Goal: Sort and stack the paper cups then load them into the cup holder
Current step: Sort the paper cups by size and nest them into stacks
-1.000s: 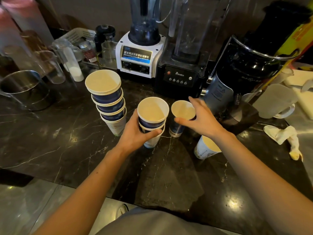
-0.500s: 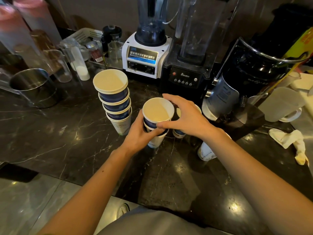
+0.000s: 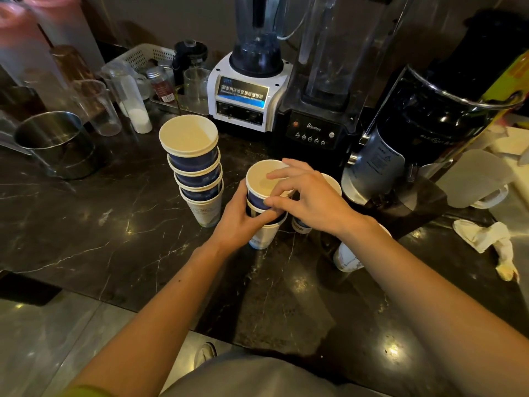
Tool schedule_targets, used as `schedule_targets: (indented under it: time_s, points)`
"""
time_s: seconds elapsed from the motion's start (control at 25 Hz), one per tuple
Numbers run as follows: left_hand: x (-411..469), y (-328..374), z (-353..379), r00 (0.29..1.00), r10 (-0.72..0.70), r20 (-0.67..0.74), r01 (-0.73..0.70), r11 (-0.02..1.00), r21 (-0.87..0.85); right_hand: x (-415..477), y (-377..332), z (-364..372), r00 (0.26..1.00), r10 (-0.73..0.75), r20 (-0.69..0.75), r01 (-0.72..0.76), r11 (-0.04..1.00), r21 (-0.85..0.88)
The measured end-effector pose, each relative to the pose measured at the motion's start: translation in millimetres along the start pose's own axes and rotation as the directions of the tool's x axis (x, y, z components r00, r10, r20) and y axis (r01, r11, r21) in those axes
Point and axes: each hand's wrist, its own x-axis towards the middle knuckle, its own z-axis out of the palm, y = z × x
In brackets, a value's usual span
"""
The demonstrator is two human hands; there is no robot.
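A tall stack of several blue-and-white paper cups [image 3: 197,167] stands on the dark marble counter [image 3: 86,224]. To its right is a short stack of two cups [image 3: 264,193]. My left hand [image 3: 243,222] wraps around the lower part of that short stack. My right hand [image 3: 303,199] reaches over from the right, thumb and fingers on the top cup's rim. A single cup [image 3: 332,184] stands behind my right hand, mostly hidden. Another cup [image 3: 345,257] sits under my right forearm.
A white blender [image 3: 249,90] and a black blender [image 3: 320,110] stand behind the cups. A black machine [image 3: 429,124] is at the right, with a frosted jug [image 3: 475,179] and a crumpled cloth [image 3: 486,239]. A steel pot [image 3: 54,141] and clear tumblers stand at the left.
My right hand left the single cup behind and moved left onto the top of the short stack. My left hand has kept its hold on that stack.
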Motion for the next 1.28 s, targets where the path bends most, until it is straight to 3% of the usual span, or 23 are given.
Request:
schedule_targets:
  time_s: [0.24, 0.32, 0.52, 0.76, 1.08, 1.28]
  points:
    - [2.5, -0.7, -0.2, 1.000, -0.001, 0.010, 0.001, 1.000, 0.019, -2.0, 1.0, 5.8, 0.997, 0.020, -0.070, -0.015, 0.997, 0.080]
    - [3.1, -0.4, -0.7, 1.000, -0.004, 0.021, 0.003, 1.000, 0.021, -4.7, -1.9, -0.3, 0.987, 0.018, -0.161, 0.005, 0.990, 0.139]
    - [0.8, -1.3, -5.9, 0.998, -0.052, 0.020, 0.052, 0.999, -0.012, -11.7, -8.7, -59.8, 0.829, 0.035, -0.559, 0.143, 0.952, 0.271]
    - [-6.2, -0.1, 1.1, 0.999, -0.043, -0.014, 0.043, 0.999, 0.018, -68.8, 14.3, -86.8, 0.692, 0.095, -0.716, 0.072, 0.977, 0.199]
    - [-10.1, -4.6, 1.9, 0.999, -0.013, -0.032, 0.014, 0.999, 0.034, -153.5, 55.0, -74.2, 0.653, 0.174, -0.737, -0.104, 0.985, 0.140]
    - [-11.9, -1.6, 4.6, 0.999, -0.012, -0.052, 0.013, 0.999, 0.035, -166.7, 71.1, -51.1, 0.740, 0.227, -0.633, -0.251, 0.967, 0.054]
